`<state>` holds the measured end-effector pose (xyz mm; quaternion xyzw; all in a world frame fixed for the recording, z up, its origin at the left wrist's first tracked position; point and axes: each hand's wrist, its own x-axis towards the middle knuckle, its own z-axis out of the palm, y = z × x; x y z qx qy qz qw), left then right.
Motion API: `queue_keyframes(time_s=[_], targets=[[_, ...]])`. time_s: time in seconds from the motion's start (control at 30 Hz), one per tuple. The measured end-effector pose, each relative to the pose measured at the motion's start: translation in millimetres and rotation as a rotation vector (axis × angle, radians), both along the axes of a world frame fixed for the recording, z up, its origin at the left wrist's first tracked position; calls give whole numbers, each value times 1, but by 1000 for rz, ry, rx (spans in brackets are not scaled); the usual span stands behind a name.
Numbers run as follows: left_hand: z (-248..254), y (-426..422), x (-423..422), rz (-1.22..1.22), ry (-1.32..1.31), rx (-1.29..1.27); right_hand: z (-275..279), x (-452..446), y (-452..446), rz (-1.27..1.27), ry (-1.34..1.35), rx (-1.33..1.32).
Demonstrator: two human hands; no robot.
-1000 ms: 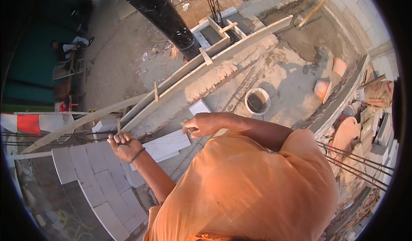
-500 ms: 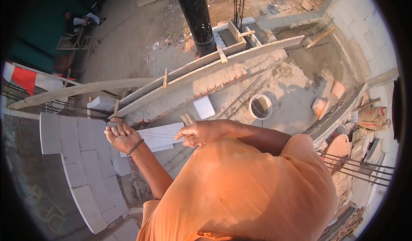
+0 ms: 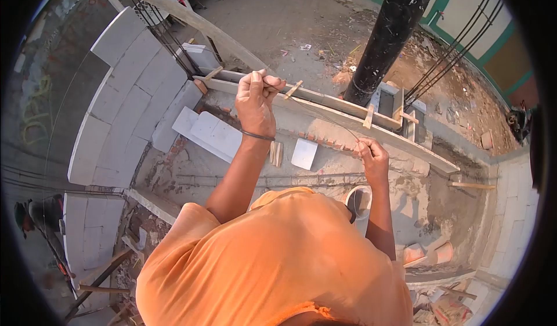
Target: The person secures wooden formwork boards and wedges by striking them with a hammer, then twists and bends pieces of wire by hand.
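A thin wire (image 3: 326, 118) runs between my two raised hands, sloping down from left to right. My left hand (image 3: 256, 101) is closed, with the wire's left end at its fingers. My right hand (image 3: 374, 158) pinches the other end between thumb and fingers. Behind the wire, seen from above, lies the long board formwork (image 3: 342, 120). Short wooden cleats (image 3: 293, 90) cross its top. Whether the wire touches the boards I cannot tell.
A thick black post (image 3: 387, 39) rises beyond the formwork. White blocks (image 3: 216, 134) lie below my left hand, beside a block wall (image 3: 125, 102). A bucket (image 3: 361, 201) stands by my right forearm. Rebar rods (image 3: 455, 44) stick up at right. A person (image 3: 43, 216) is at far left.
My hands have moved apart and up, stretching the wire between them over the formwork. My view has turned left, so the scene has shifted and rotated.
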<state>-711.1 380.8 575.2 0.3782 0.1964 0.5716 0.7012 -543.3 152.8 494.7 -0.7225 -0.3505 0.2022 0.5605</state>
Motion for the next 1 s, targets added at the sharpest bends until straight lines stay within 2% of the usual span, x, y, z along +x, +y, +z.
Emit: queue_keyframes(time_s=[0.13,0.23,0.27,0.37,0.5,0.63,0.73,0.83,1.0], targets=[[-2,-13,10,9,42,59,-15,24,-7,87,141,-108],[-8,-16,11,19,96,110,-18,45,8,271,-263,85],[-12,-18,13,-3,113,125,6,42,16,287,-131,78],[-21,-38,21,-68,199,60,48,42,61,389,-191,271],[-43,-68,28,-173,245,14,105,0,120,522,12,341],[-60,-84,16,-197,310,-17,105,-26,163,640,158,305],[-70,-88,1,-179,255,-39,107,-42,181,675,371,318],[-74,-89,-16,-165,275,-54,121,-52,199,818,472,182],[-69,-76,-41,-130,248,-30,117,-74,214,823,456,55]])
